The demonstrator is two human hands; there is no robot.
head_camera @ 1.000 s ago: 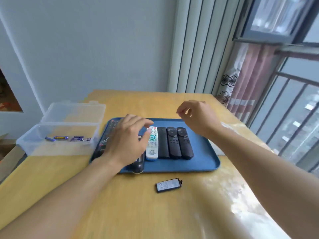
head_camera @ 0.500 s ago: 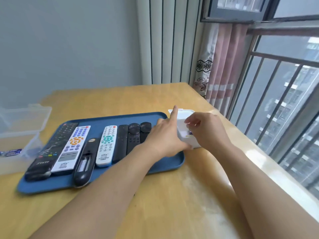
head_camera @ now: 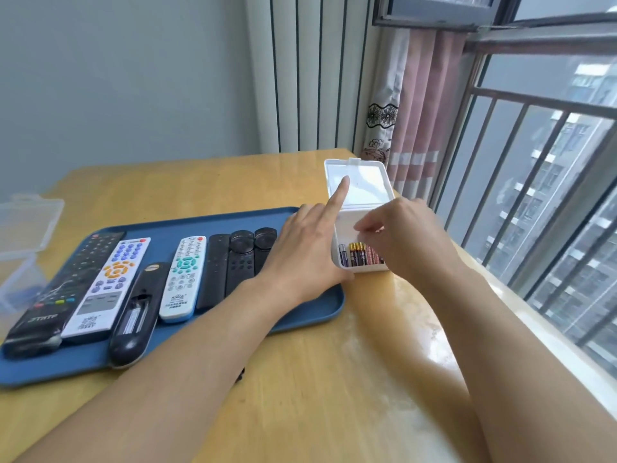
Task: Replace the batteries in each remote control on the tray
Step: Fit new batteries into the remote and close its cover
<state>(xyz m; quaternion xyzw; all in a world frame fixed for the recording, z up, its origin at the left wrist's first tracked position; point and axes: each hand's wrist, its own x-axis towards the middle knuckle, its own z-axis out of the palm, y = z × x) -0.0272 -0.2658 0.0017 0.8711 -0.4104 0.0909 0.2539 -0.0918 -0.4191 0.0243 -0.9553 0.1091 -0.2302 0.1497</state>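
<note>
A blue tray [head_camera: 310,310] carries several remotes side by side. Among them are a white one with teal buttons [head_camera: 180,279] and a black one [head_camera: 137,315] lying with its battery bay uncovered. To the right of the tray stands a small white box [head_camera: 344,235] with its lid [head_camera: 367,185] tipped back and batteries [head_camera: 360,259] upright inside. My left hand [head_camera: 300,255] holds the box's left side, index finger straight up against the lid. My right hand [head_camera: 407,238] reaches in from the right, fingertips bunched just above the batteries. Whether they pinch one is hidden.
A clear plastic container [head_camera: 23,225] sits at the table's left edge. The wooden table [head_camera: 334,379] ends close to a railed window [head_camera: 534,195] on the right, with a pink curtain [head_camera: 417,111] behind the box. A small dark piece [head_camera: 241,374] peeks out under my left forearm.
My left hand left the remotes and went right to the white box. The lid now stands fully open, and my right fingers have dipped into the box.
</note>
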